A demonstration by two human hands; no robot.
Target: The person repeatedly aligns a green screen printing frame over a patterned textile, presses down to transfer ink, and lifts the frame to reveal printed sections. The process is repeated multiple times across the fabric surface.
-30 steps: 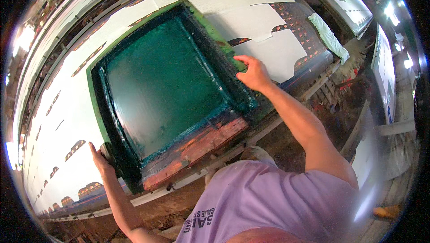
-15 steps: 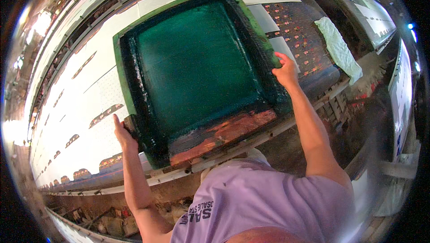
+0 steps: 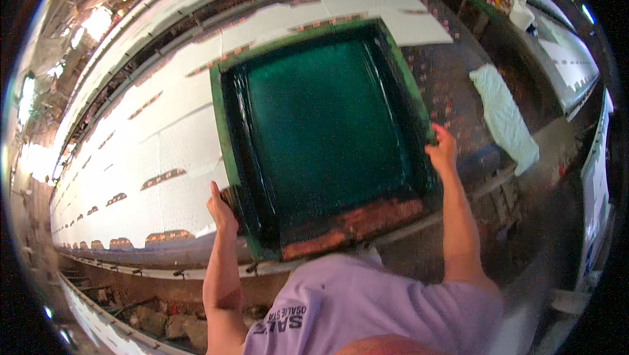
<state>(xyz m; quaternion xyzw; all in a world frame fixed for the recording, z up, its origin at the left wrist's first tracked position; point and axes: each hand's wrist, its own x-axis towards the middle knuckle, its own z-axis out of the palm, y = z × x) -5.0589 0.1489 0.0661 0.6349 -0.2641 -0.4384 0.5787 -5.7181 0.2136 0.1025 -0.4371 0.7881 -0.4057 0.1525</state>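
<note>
A large screen frame [image 3: 318, 126] with green rims, a dark green mesh and a reddish, stained near edge is held over the long printing table. My left hand [image 3: 221, 207] grips its left side near the lower corner, thumb sticking up. My right hand [image 3: 442, 149] grips the right side, fingers curled on the rim. White sheets [image 3: 151, 145] with rows of dark cut-outs lie on the table to the left and beyond the frame. At the right, the patterned dark surface [image 3: 439, 80] shows, with a pale crumpled cloth [image 3: 504, 119] on it.
More long tables with white sheets [image 3: 563, 67] run along the right and the far side. A white jug [image 3: 521, 13] stands among clutter at the back right. A rail [image 3: 164, 270] runs along the near table edge, above a littered floor [image 3: 164, 319].
The frame, held in both hands, has shifted rightward along the table over where white sheets lay at the right. The view has also turned, so more of the far tables shows.
</note>
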